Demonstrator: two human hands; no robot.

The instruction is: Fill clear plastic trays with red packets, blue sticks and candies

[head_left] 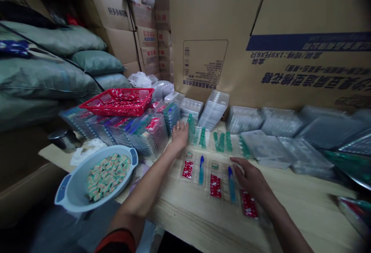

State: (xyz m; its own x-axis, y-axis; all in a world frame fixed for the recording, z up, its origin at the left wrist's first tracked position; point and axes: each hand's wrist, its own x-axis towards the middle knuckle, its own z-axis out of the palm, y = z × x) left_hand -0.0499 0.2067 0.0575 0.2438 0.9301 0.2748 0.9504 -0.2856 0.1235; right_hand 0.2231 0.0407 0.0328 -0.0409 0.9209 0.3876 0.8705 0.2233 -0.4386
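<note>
My left hand (180, 133), fingers stretched out, is at the left end of a row of clear plastic trays with green moulded pieces (221, 141). Its fingertips are beside the leftmost green piece (190, 123); whether they touch it I cannot tell. Closer to me lie clear trays, each with a red patterned packet (215, 185). Two show a blue pen (201, 170) and a small green-and-pink block (215, 166). My right hand (246, 173) hovers over the right-hand trays, its fingers apart, partly covering the tray with the rightmost red packet (249, 203).
On the left, a red basket (117, 110) of red packets rests on stacked filled trays (150, 137). A pale blue basin (65, 195) holds many small blocks. Stacks of clear trays (245, 119) line the back, before a large cardboard box (214, 24).
</note>
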